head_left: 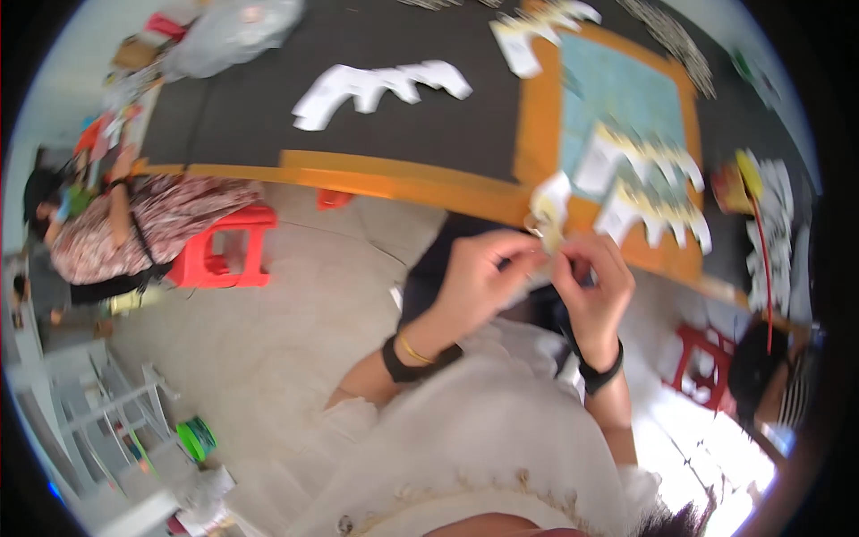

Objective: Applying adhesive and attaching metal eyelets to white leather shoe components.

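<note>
A small white and pale yellow card [551, 204] stands up between my hands at the table's front edge. On its left side is a thin ring-shaped piece [534, 225], too small to make out fully. My left hand [488, 277] is closed in a pinch at the card's lower end, and what sits in its fingertips is hidden. My right hand [598, 279] pinches the card's lower edge, its fingertips almost touching the left ones. Just right of them lie two fanned rows of similar cards, the nearer row [649, 215] and the farther row [637, 161].
A green mat [617, 94] framed with orange tape lies on the dark table [242, 116]. Another white card row [380, 87] lies to the left. A container with a yellow item [741, 183] stands right. One person [116, 219] sits left near a red stool [228, 246]; another person is partly visible right.
</note>
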The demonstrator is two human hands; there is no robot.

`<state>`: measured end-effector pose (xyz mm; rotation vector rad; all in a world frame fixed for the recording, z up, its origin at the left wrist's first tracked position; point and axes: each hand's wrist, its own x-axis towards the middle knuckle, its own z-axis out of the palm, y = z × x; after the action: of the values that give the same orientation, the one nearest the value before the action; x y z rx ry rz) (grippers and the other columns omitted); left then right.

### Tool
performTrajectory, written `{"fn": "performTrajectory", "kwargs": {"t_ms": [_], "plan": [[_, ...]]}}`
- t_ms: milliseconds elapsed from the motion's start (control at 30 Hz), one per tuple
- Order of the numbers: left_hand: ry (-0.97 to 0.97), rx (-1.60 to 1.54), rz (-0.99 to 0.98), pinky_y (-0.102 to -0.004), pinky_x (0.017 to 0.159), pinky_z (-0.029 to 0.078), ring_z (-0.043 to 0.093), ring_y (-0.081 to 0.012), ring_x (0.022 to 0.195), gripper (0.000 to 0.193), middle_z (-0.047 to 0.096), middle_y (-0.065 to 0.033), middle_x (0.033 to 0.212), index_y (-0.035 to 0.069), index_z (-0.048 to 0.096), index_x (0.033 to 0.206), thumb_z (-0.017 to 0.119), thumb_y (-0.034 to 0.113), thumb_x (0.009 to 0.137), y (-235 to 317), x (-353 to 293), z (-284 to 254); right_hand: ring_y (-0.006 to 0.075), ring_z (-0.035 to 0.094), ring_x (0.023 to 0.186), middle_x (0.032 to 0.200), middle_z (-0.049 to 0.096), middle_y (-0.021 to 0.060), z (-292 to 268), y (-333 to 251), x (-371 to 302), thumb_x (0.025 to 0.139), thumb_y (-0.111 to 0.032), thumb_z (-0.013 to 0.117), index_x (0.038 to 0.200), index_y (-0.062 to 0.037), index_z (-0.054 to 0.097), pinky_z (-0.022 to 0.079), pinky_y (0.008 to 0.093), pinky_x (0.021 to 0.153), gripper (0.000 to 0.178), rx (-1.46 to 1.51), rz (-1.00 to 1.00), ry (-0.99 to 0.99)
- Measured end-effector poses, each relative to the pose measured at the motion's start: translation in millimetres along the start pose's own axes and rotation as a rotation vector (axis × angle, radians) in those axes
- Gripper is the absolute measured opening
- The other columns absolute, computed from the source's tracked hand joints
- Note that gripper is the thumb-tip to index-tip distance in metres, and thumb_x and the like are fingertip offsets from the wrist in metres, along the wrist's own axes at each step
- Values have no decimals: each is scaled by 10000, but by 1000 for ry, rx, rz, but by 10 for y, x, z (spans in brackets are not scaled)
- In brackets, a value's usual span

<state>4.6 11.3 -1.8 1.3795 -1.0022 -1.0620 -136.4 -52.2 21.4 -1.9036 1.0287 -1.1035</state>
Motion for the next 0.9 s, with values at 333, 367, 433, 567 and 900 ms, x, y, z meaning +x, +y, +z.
{"fn": "performTrajectory", "kwargs": {"t_ms": [333, 367, 433, 567, 900], "plan": [[-42, -11, -5, -187, 607, 428, 538, -39, 719, 158, 624, -24, 816, -72, 616, 994, 631, 0, 854, -28, 34, 100, 119, 560, 588, 780, 597, 49, -225, 65, 37, 712, 32, 711, 818, -15, 640, 426, 213, 473, 136, 36, 30, -155], [-51, 10, -24, -185, 610, 427, 538, -40, 720, 159, 626, -25, 817, -72, 618, 993, 632, -2, 852, -31, 21, 109, 127, 569, 591, 779, 599, 50, -239, 55, 23, 710, 25, 717, 816, -15, 641, 434, 219, 473, 137, -7, 39, -148], [-23, 12, 6, -180, 597, 423, 543, -39, 723, 163, 629, -30, 822, -72, 617, 999, 631, -9, 849, -68, -47, 122, 134, 575, 603, 789, 605, 49, -203, 23, -9, 708, 22, 717, 810, -18, 640, 447, 237, 469, 134, -31, -4, -158], [3, 57, 41, -183, 574, 423, 551, -40, 719, 157, 628, -35, 833, -67, 618, 1000, 624, -17, 852, -50, -59, 111, 186, 577, 642, 795, 596, 61, -144, 44, -42, 708, 24, 706, 804, -25, 623, 464, 280, 509, 136, -87, -45, -109], [-65, 153, 50, -194, 562, 407, 539, -31, 665, 114, 622, -11, 743, -21, 638, 937, 648, 44, 844, 137, 56, 6, 258, 570, 743, 821, 571, 73, 21, 120, 5, 709, 25, 677, 832, -48, 577, 473, 330, 590, 175, -219, -171, -64]]}}
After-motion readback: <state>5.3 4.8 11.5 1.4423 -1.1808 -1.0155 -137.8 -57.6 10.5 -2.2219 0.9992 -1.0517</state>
